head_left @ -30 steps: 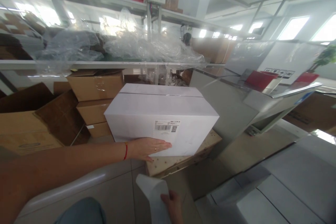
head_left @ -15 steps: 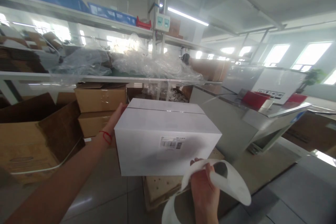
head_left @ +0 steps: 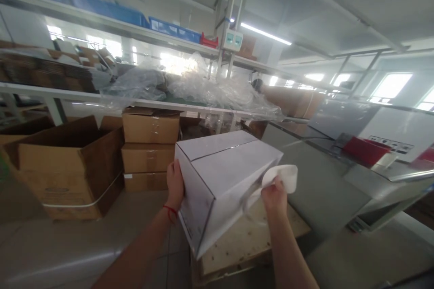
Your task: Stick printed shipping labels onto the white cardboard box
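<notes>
A closed white box [head_left: 233,162] with a seam along its top stands at an angle over a wooden platform [head_left: 244,248]. My left hand [head_left: 175,184], a red string round its wrist, grips the box's left end with its palm against that side. At the box's right end, my right hand [head_left: 274,193] is closed on a curled white strip [head_left: 288,178] that looks like paper backing. Part of the strip hangs blurred along the front face. Whether my right hand also touches the box I cannot tell.
Brown cartons [head_left: 151,158] are stacked behind on the left, beside a large open carton [head_left: 68,167]. Clear plastic wrap [head_left: 217,92] covers the shelf behind. A grey cabinet [head_left: 305,167] stands close on the right, with a red bin [head_left: 366,150] on the surface beyond.
The white box has been turned, so its left end now faces me and its labelled front points right. My right hand has moved up and away with the strip. The view has shifted left.
</notes>
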`<state>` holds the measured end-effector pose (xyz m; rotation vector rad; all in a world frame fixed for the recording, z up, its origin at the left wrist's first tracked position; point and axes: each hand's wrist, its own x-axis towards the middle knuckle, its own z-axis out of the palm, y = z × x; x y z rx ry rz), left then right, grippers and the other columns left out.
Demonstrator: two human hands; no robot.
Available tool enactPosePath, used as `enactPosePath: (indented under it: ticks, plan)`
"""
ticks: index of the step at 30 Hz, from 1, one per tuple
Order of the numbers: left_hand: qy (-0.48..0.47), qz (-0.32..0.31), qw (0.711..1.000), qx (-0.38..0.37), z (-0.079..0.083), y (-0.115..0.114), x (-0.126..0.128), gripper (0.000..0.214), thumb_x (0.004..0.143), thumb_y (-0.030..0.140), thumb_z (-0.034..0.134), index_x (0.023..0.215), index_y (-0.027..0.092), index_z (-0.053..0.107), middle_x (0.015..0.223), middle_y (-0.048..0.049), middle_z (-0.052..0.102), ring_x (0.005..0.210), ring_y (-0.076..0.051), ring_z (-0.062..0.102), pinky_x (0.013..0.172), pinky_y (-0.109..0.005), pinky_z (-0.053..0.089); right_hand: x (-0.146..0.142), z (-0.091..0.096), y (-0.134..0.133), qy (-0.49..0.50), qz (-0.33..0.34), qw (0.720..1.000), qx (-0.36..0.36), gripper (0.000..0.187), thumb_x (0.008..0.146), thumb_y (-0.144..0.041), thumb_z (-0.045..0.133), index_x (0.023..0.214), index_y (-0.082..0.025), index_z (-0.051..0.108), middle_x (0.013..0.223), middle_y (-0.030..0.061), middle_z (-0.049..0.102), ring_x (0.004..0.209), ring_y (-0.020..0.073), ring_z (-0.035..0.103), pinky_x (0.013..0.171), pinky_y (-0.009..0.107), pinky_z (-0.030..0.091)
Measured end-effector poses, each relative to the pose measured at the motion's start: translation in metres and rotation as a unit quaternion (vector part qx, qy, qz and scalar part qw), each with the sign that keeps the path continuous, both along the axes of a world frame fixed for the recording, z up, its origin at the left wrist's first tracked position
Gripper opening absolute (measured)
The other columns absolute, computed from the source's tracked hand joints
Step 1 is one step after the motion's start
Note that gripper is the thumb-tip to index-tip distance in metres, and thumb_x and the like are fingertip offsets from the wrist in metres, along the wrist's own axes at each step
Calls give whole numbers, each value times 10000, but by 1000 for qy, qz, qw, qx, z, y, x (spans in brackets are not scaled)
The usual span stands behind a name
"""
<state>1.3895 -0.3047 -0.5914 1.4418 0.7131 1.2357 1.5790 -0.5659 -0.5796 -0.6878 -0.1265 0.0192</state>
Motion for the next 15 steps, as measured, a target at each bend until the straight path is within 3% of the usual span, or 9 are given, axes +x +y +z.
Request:
enactPosePath:
  ticks: [2, 4, 7, 11, 13, 15]
  plan:
    - [25, 26, 999, 15, -15, -19, -15, 530, 924, 637, 396, 1132, 183, 573, 1202, -145, 616, 1173, -305, 540, 1087, -502, 383, 23, 8, 2, 31, 26, 999, -35, 183, 755, -224, 702, 927, -224, 641, 818, -55, 728, 837, 106, 706, 762, 199, 601]
    - [26, -9, 999, 20, -24, -30, -29, 556, 887, 635, 489, 1222, 196, 553, 1276, -142, 606, 1206, -298, 538, 1089, -474, 388, 31, 11, -11, 65, 40, 995, -66, 105, 764, -176, 684, 847, -197, 622, 753, -31, 715, 712, 117, 701, 644, 198, 605]
    - [7, -73, 997, 1, -21, -30, -42, 583, 822, 642, 600, 1195, 196, 562, 1249, -131, 633, 1169, -278, 575, 1051, -437, 427, 13, 11, -53, 90, 17, 993, -78, 87, 777, -149, 662, 838, -207, 641, 742, -35, 715, 686, 107, 697, 646, 180, 606]
    - [-11, -105, 994, -26, -8, -23, -40, 546, 779, 663, 646, 1034, 182, 600, 1059, -90, 671, 987, -232, 618, 904, -370, 489, -56, 12, -101, 100, -10, 990, -98, 215, 710, -178, 785, 908, -225, 714, 850, -27, 759, 727, 107, 708, 676, 165, 604]
    - [-3, -76, 997, -18, -5, -23, -34, 524, 790, 671, 634, 967, 178, 617, 976, -75, 658, 928, -218, 598, 854, -349, 481, -103, 14, -106, 101, -1, 988, -114, 308, 668, -263, 858, 950, -229, 738, 916, -17, 778, 799, 125, 722, 721, 190, 612]
    - [2, -48, 999, -7, -7, -25, -29, 506, 811, 664, 619, 950, 177, 620, 940, -65, 642, 900, -208, 575, 823, -334, 472, -150, 16, -96, 74, 36, 986, -143, 414, 636, -373, 889, 997, -220, 759, 1058, 48, 781, 955, 211, 729, 833, 298, 622]
